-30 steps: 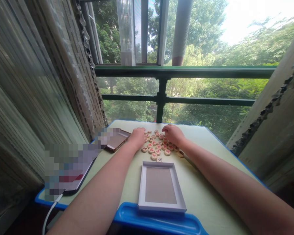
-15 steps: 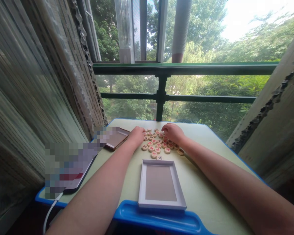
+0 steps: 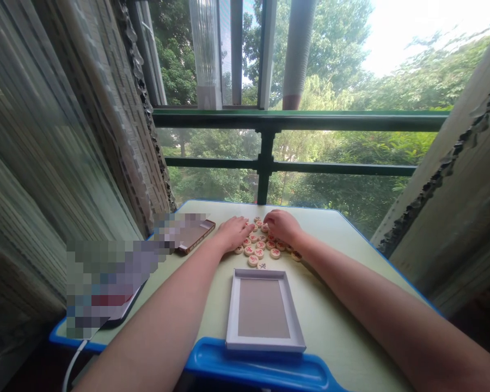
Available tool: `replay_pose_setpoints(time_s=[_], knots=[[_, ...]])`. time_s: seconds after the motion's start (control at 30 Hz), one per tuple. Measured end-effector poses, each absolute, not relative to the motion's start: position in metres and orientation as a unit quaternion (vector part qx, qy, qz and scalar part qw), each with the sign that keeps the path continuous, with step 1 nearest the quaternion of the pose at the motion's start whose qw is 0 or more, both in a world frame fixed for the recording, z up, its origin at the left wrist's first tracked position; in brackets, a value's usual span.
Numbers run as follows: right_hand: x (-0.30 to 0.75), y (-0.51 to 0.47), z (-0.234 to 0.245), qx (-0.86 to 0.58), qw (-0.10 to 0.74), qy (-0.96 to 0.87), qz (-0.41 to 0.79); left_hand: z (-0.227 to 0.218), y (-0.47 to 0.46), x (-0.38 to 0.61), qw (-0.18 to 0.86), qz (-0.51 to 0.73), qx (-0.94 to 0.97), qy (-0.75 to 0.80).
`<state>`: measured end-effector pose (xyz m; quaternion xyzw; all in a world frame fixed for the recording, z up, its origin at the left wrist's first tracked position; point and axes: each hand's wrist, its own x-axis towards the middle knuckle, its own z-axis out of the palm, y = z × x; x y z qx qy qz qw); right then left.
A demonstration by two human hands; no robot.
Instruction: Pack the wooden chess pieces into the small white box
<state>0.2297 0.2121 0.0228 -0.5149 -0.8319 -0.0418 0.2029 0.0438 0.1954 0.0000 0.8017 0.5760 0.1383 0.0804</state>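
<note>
Round wooden Chinese chess pieces point(image 3: 259, 253) with red or black characters lie in a loose cluster on the table. My left hand point(image 3: 233, 233) rests over the left side of the cluster, its fingers stretched out and covering some pieces. At the upper right of the cluster, my right hand point(image 3: 283, 224) is bent down with its fingers curled together; whatever lies under its fingertips is hidden. A shallow white box tray point(image 3: 233, 310) with a grey-brown bottom sits on the near side of the pieces, touched by neither hand.
A second shallow box part point(image 3: 198, 238) with brown patterned sides lies at the left. Nearer is a partly blurred-out device point(image 3: 126, 313) with a white cable point(image 3: 71, 362). The pale table point(image 3: 343, 272) has a blue rim, and a green railing point(image 3: 335, 121) stands beyond it.
My left hand has moved onto the pieces, its fingers spreading over the left ones. My right hand stays curled over the far right pieces. The view has shifted slightly.
</note>
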Motion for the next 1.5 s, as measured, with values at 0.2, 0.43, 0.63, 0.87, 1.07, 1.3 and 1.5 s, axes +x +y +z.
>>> replay_pose_setpoints(time_s=[0.2, 0.43, 0.63, 0.87, 1.07, 1.3, 1.5], knots=[[0.228, 0.214, 0.021, -0.490, 0.209, -0.845, -0.039, 0.000, 0.198, 0.045, 0.066, 0.157, 0.814, 0.555], [0.224, 0.210, 0.022, -0.450, 0.212, -0.866, -0.055, 0.003, 0.196, 0.046, 0.074, 0.165, 0.816, 0.549], [0.226, 0.211, 0.023, -0.481, 0.202, -0.852, -0.049, 0.007, 0.195, 0.046, 0.046, 0.204, 0.799, 0.563], [0.219, 0.209, 0.016, -0.440, 0.170, -0.881, -0.041, 0.002, 0.203, 0.046, 0.031, 0.230, 0.777, 0.585], [0.215, 0.204, 0.019, -0.437, 0.169, -0.883, -0.031, 0.005, 0.201, 0.045, 0.059, 0.196, 0.762, 0.614], [0.209, 0.201, 0.017, -0.445, 0.172, -0.879, 0.012, 0.012, 0.192, 0.042, 0.026, 0.161, 0.700, 0.695], [0.204, 0.198, 0.017, -0.471, 0.195, -0.860, 0.039, 0.013, 0.192, 0.041, 0.035, 0.180, 0.695, 0.696]])
